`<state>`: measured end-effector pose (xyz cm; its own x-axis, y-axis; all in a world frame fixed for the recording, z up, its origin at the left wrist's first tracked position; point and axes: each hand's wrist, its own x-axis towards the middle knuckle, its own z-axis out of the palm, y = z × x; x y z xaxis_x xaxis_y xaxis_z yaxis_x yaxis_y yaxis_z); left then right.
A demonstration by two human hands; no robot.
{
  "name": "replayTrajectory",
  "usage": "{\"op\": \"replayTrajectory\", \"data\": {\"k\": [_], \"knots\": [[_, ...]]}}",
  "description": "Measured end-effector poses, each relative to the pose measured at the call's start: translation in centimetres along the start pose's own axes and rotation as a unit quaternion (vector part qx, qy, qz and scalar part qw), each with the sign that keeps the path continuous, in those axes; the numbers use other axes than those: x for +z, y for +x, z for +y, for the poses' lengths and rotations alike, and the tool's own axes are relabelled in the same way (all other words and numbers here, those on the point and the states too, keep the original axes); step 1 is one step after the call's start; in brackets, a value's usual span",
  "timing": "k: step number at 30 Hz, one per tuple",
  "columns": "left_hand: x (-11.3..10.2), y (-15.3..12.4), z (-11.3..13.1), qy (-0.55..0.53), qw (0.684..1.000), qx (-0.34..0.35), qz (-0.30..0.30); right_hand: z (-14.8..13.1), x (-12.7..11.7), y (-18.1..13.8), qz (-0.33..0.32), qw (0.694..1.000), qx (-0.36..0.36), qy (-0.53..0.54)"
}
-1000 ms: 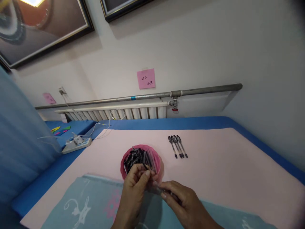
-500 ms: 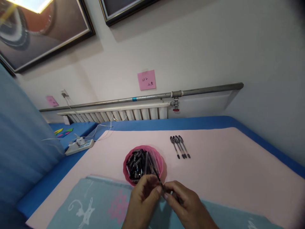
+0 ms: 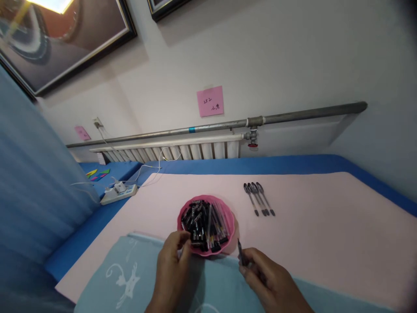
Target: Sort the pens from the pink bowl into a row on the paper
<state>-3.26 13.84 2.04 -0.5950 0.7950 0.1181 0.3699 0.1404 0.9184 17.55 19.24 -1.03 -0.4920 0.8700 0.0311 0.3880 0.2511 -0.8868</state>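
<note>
My left hand (image 3: pixel 172 263) is at the near left rim of a pink scalloped bowl (image 3: pixel 232 221), its thumb and forefinger curved and slightly apart, with nothing visible between them. Black pen caps (image 3: pixel 195 219) fill the bowl's left side, and clear pen barrels (image 3: pixel 220 217) lie on its right. To the right of the bowl, my right hand (image 3: pixel 267 276) is closed around a dark pen (image 3: pixel 240 252), tip pointing up and away; the palm hides its other end. Several capped pens (image 3: pixel 259 199) lie side by side farther back on the pink table cover.
A light blue patterned cloth (image 3: pixel 146 269) covers the near edge of the pink table cover (image 3: pixel 319 221). At the left, a white power strip (image 3: pixel 119 194) with plugs and cords sits by a blue curtain (image 3: pixel 35 187). A radiator (image 3: pixel 195 151) and pipe (image 3: pixel 221 126) run along the wall.
My hands have parted: the left moved leftward to the bowl's rim, while the right kept the pen and moved right. The view has shifted slightly.
</note>
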Motion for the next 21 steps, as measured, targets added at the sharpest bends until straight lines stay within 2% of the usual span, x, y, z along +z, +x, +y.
{"op": "replayTrajectory", "data": {"k": [2, 5, 7, 10, 14, 19, 21], "knots": [[1.3, 0.2, 0.2, 0.028, 0.998, 0.048, -0.025, 0.3, 0.0, 0.2, -0.006, 1.000, 0.005, -0.005], [3.5, 1.1, 1.0, 0.091, 0.983, 0.115, -0.109, 0.5, -0.1, 0.3, -0.012, 1.000, 0.012, -0.014], [4.9, 1.8, 1.6, 0.116, 0.972, 0.129, -0.159, 0.5, -0.1, 0.4, -0.015, 1.000, 0.017, -0.012], [6.4, 2.6, 2.1, 0.119, 0.968, 0.112, -0.188, 0.6, -0.1, 0.5, -0.013, 1.000, 0.024, -0.010], [7.4, 3.0, 1.8, 0.098, 0.976, 0.085, -0.177, 0.8, -0.1, 0.6, -0.013, 1.000, 0.018, -0.015], [6.6, 2.7, 1.1, 0.044, 0.985, 0.035, -0.163, 0.7, -0.2, 0.5, -0.010, 1.000, 0.000, -0.025], [5.6, 2.5, 0.9, -0.013, 0.985, -0.011, -0.170, 0.5, -0.2, 0.4, -0.011, 0.999, -0.005, -0.034]]}}
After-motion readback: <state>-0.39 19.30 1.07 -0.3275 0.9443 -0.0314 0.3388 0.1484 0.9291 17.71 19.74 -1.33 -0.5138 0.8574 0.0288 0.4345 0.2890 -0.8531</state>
